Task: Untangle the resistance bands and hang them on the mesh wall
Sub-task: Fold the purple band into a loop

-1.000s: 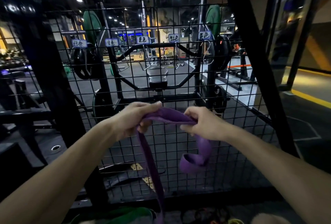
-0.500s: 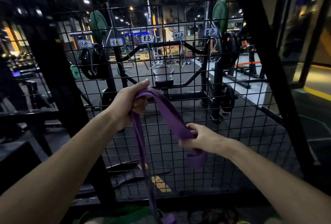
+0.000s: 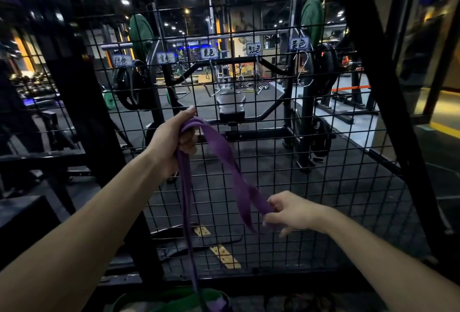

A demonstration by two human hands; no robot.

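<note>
Mesh wall (image 3: 323, 187): black wire grid standing upright directly ahead and filling most of the view. It is serving as the hanging surface, which is likely why the person is working right in front of it.

Labels (image 3: 208, 53): a row of small handwritten tags running across the upper mesh, probably marking a place for each band colour. Their text is too blurred to read with confidence.

Hook (image 3: 304, 68): a bare metal S-hook hanging under the rightmost label and carrying nothing.

Purple resistance band (image 3: 225, 152): hanging in front of the mesh without touching any hook. One end is draping over the raised hand, two strands are falling straight down toward the bottom edge of the view, and a wider twisted length is slanting down to the right. Holding it high is likely letting its own weight pull the twists out.

Left hand (image 3: 175, 137): raised at mid-mesh with fingers curling firmly around the band's top loop, anchoring it.

Right hand (image 3: 290, 213): lower and to the right, fingers half-curled, fingertips pinching the lower end of the slanting length, apparently feeding out the twist.
</note>
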